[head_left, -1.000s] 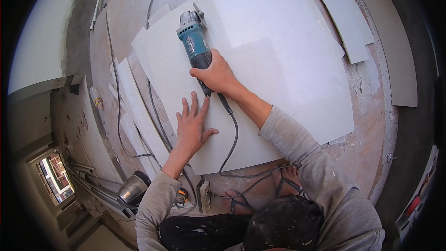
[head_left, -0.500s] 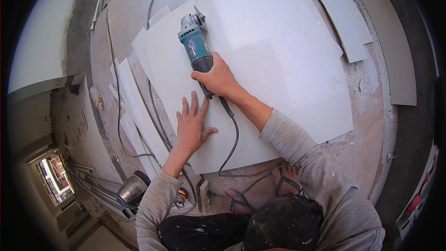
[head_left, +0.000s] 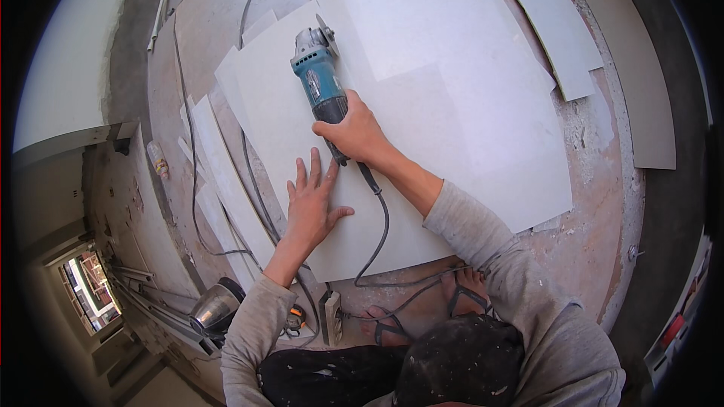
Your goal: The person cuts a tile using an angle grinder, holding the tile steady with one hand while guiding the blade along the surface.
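Observation:
My right hand (head_left: pixel 357 130) is wrapped round the black rear grip of a teal angle grinder (head_left: pixel 320 81). The grinder's grey metal head points away from me, and its thin cutting disc (head_left: pixel 326 33) stands on edge over a large whitish tile (head_left: pixel 392 136). Whether the disc touches the surface I cannot tell. Flat on the tile, left of the grinder's tail end, lies my left hand (head_left: pixel 308 203) with fingers spread. A black power cord (head_left: pixel 386 222) runs from the grinder's back end toward my feet.
Narrow tile strips (head_left: pixel 226 173) and loose cables lie left of the tile. Close to my feet are a socket block (head_left: pixel 330 318), an orange-and-black tape measure (head_left: pixel 296 319) and a metallic pot-like vessel (head_left: pixel 215 309). A plastic bottle (head_left: pixel 157 160) lies farther left. More cut pieces (head_left: pixel 554 26) rest at right.
The grinder and my right hand have shifted very slightly toward me and to the right. My left hand keeps its place on the tile.

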Available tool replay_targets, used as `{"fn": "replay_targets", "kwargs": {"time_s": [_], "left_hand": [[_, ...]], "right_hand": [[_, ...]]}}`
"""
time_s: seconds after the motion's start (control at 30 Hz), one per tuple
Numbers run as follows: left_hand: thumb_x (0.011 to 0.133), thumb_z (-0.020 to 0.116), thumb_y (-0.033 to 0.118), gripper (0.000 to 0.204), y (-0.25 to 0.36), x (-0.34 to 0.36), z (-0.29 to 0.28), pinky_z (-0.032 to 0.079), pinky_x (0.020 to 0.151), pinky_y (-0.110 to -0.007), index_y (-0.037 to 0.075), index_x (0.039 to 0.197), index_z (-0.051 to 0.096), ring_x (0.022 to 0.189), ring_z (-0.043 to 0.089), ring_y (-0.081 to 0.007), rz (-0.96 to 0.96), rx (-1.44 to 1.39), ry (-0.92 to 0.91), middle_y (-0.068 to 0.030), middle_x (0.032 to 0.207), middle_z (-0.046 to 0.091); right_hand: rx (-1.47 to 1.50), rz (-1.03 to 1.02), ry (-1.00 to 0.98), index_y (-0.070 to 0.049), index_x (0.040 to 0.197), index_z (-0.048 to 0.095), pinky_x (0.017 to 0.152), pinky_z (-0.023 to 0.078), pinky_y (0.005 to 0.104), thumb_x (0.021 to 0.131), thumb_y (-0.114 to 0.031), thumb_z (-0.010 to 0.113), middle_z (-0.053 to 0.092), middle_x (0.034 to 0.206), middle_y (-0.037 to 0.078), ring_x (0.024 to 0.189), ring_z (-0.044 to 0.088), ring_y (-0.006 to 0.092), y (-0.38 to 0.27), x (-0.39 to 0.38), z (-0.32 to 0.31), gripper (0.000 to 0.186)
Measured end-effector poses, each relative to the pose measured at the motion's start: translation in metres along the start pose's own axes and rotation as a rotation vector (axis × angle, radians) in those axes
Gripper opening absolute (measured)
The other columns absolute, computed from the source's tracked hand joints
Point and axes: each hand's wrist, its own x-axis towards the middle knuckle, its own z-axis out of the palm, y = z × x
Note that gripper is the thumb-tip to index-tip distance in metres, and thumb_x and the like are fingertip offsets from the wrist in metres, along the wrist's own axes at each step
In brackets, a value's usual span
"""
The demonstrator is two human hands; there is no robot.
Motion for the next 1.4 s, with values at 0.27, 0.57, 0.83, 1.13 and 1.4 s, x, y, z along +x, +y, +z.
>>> {"fn": "replay_targets", "kwargs": {"time_s": [0.27,0.57,0.83,1.13,1.4], "left_hand": [[0.077,0.084,0.042,0.105,0.003,0.001,0.0,0.031,0.109,-0.076,0.019,0.163,0.029,0.153,0.016,-0.0535,0.0,-0.005,0.015,-0.0207,0.171,0.013],[0.075,0.085,0.042,0.108,0.003,0.001,-0.002,0.032,0.111,-0.072,0.02,0.164,0.027,0.153,0.014,-0.0536,-0.018,-0.004,-0.009,-0.0198,0.172,0.01],[0.074,0.086,0.042,0.109,0.005,0.002,-0.004,0.031,0.113,-0.072,0.021,0.164,0.027,0.154,0.014,-0.0524,-0.034,0.007,-0.02,-0.0188,0.172,0.01],[0.075,0.085,0.044,0.109,0.003,0.002,-0.003,0.031,0.114,-0.072,0.023,0.164,0.026,0.154,0.013,-0.052,-0.044,0.015,-0.03,-0.0181,0.172,0.009],[0.074,0.085,0.045,0.109,0.002,0.002,-0.001,0.031,0.113,-0.072,0.023,0.164,0.027,0.154,0.013,-0.0525,-0.043,0.023,-0.033,-0.0186,0.172,0.009]], "right_hand": [[0.012,0.022,-0.009,0.009,0.132,0.049,0.086,0.054,0.0387,0.075,-0.032,0.077,0.067,0.11,0.023,0.098,0.067,0.0299,-0.009,0.013,0.0,0.076],[0.022,0.008,0.0,0.009,0.129,0.05,0.081,0.056,0.0384,0.074,-0.031,0.077,0.067,0.107,0.023,0.094,0.069,0.0301,-0.022,0.036,0.0,0.073],[-0.004,-0.016,0.024,0.01,0.126,0.05,0.08,0.056,0.0388,0.074,-0.032,0.077,0.067,0.108,0.025,0.094,0.069,0.0303,-0.025,0.063,0.004,0.072],[-0.029,-0.024,0.028,0.011,0.125,0.051,0.076,0.057,0.0381,0.073,-0.034,0.078,0.066,0.108,0.025,0.091,0.069,0.03,-0.035,0.088,0.007,0.074],[-0.01,-0.025,0.02,0.012,0.126,0.051,0.072,0.057,0.0375,0.073,-0.035,0.078,0.066,0.107,0.024,0.088,0.069,0.0287,-0.04,0.104,0.006,0.076]]}}
